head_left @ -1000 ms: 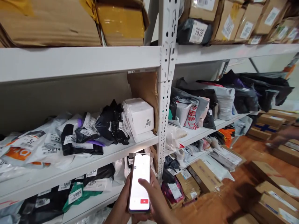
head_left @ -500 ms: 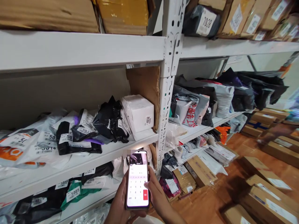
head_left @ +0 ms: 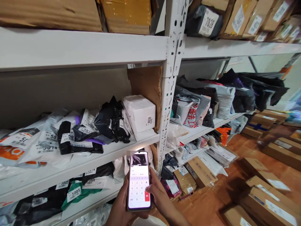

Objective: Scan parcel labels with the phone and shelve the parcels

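While the left hand (head_left: 118, 208) grips a smartphone (head_left: 138, 181) from below and behind, fingers closed around its edge, the right hand (head_left: 158, 196) is half curled at the phone's right side, thumb resting on the lit screen by a red button. A number keypad shows on the screen. The phone is held upright low in view, in front of a white metal shelving rack (head_left: 169, 81). On the shelf above it: a white foam box (head_left: 140, 114) marked 4038, beside black poly mailers (head_left: 111, 121).
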Tool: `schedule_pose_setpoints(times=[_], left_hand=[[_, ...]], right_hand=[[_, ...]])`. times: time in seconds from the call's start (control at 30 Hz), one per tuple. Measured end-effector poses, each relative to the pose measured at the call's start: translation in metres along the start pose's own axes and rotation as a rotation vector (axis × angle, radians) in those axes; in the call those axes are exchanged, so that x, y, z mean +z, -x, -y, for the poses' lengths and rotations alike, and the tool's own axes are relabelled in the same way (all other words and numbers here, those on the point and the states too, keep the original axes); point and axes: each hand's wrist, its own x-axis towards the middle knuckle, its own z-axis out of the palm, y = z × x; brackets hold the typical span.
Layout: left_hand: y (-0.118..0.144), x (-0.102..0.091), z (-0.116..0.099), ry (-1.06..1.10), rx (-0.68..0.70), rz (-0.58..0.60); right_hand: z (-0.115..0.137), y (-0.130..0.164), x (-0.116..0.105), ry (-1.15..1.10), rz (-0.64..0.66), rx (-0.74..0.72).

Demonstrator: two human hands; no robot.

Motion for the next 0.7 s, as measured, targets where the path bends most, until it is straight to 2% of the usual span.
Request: schedule_pose_setpoints(times=[0.07, 0.17, 0.27, 0.4, 0.47, 0.6, 0.7], left_hand=[[-0.004, -0.009, 0.004, 0.027, 0.043, 0.041], [-0.009, -0.024, 0.009, 0.06, 0.071, 0.169], [-0.008, -0.027, 0.01, 0.082, 0.063, 0.244], [-0.003, -0.017, 0.007, -0.004, 0.042, 0.162], [-0.003, -0.016, 0.006, -0.02, 0.03, 0.168], [-0.011, -0.029, 0.012, 0.122, 0.09, 0.196], [-0.019, -0.045, 0.022, 0.122, 0.093, 0.195]], right_hand=[[0.003, 0.001, -0.002, -0.015, 0.037, 0.027], [0.004, 0.001, -0.003, -0.058, 0.021, 0.055], [0.004, 0.001, -0.001, -0.066, -0.018, 0.07], [0.003, 0.002, 0.002, -0.06, -0.041, 0.101], [0.004, 0.002, 0.003, -0.058, -0.061, 0.091], [0.005, 0.001, 0.007, -0.056, -0.132, 0.075], [0.0, 0.0, 0.005, -0.048, -0.127, 0.038]])
